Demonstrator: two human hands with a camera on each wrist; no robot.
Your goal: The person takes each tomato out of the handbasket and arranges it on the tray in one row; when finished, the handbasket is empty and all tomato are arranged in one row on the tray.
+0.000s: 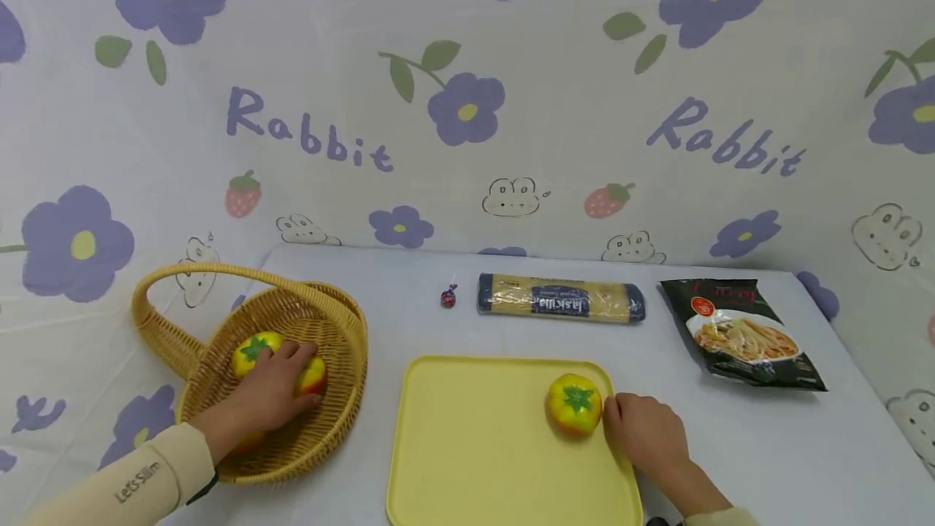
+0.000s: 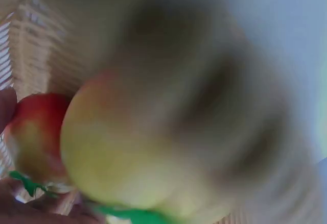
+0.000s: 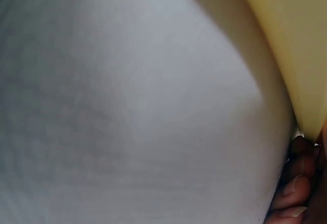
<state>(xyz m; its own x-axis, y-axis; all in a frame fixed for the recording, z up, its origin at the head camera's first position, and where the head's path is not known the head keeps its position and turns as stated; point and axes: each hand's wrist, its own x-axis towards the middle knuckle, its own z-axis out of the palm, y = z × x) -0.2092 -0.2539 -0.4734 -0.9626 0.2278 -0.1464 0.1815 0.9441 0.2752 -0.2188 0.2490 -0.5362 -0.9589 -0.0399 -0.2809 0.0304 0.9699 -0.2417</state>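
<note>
My left hand (image 1: 272, 390) reaches into a wicker basket (image 1: 349, 420) and grips a yellow-red toy persimmon (image 1: 315, 377) there, its fingers over the top and thumb on the near side. Another yellow persimmon (image 1: 248, 350) with a green leaf cap lies beside it. Part of a further orange fruit (image 1: 248, 443) shows below my wrist. On the right, my right hand (image 1: 647, 433) holds the right rim of a yellow tray (image 1: 482, 445), its curled fingers (image 3: 294, 191) visible at the edge. One persimmon (image 1: 575, 404) sits on that tray, just left of this hand.
Behind the tray lie a small wrapped lollipop (image 1: 448, 296) and a long pack of spaghetti (image 1: 561, 299). A black noodle packet (image 1: 743, 334) rests at the back right. The basket's tall handle (image 1: 241, 271) arches over its far side. A patterned cloth hangs behind.
</note>
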